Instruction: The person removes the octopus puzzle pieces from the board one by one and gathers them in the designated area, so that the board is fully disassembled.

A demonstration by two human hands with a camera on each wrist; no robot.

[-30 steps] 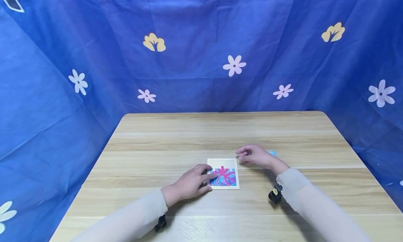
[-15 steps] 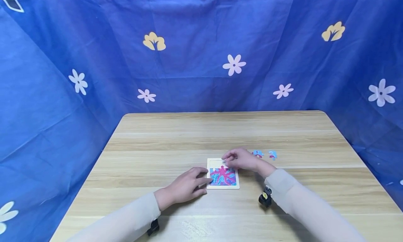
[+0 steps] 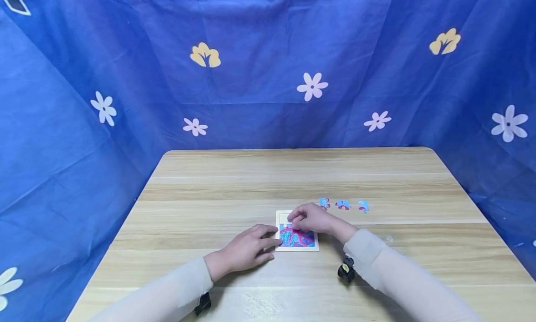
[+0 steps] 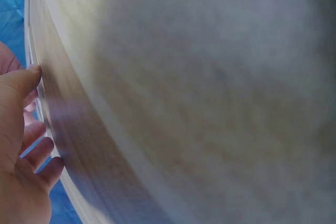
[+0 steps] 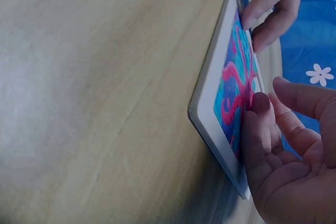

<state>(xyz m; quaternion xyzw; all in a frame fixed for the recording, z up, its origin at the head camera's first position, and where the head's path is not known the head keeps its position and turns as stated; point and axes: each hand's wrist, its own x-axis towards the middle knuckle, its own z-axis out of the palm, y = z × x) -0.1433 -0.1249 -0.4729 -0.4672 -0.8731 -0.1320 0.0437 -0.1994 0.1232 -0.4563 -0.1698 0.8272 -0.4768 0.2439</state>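
A pale square puzzle frame [image 3: 316, 247] lies on the table, its lower part filled with a pink octopus picture [image 3: 299, 239] on blue. Bare backing shows at the top left. My left hand [image 3: 250, 247] touches the frame's left edge with fingers spread. In the right wrist view, fingers of the left hand [image 5: 273, 11] rest at the far edge. My right hand [image 3: 314, 218] is over the upper right of the puzzle, its fingertips at the picture. In the right wrist view, the thumb of the right hand [image 5: 307, 135] stands apart from the other fingers, and no piece shows between them.
Three loose blue-and-pink puzzle pieces lie in a row behind the right hand: a left piece [image 3: 324, 203], a middle piece [image 3: 343, 204] and a right piece [image 3: 363, 206]. The wooden table [image 3: 234, 182] ends at a blue flowered cloth [image 3: 251, 94].
My right hand has moved left from near the loose pieces onto the puzzle, uncovering the pieces. My left hand has drawn back slightly from the picture to the frame's edge.
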